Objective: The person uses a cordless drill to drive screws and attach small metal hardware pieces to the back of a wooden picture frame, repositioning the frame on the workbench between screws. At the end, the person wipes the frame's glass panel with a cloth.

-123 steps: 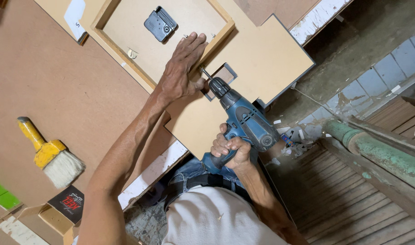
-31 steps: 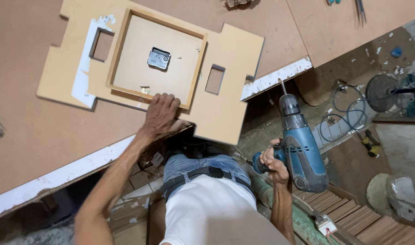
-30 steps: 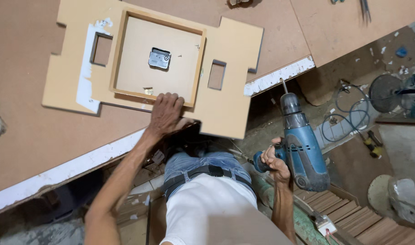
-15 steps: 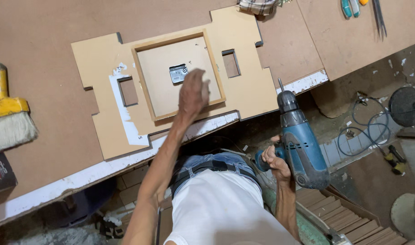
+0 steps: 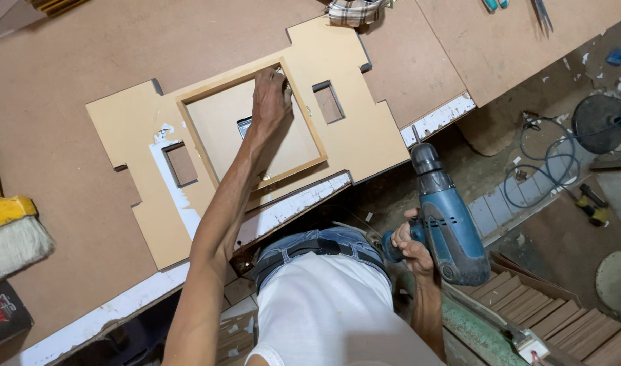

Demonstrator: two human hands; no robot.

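Left hand (image 5: 269, 102) presses flat, fingers spread, on framed panel (image 5: 256, 129) lying on the worktop (image 5: 73, 81), likely steadying it. Right hand (image 5: 412, 242) grips blue drill (image 5: 446, 217), held clear beside the worktop edge.

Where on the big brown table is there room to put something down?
Bare board lies above the cut-out panel, toward the top left, and between the panel and the brush. Another bare patch sits right of the checked cloth, below the hand tools. The panel's middle is crowded: the left hand rests on its wooden frame. The right hand holds the drill off the table.
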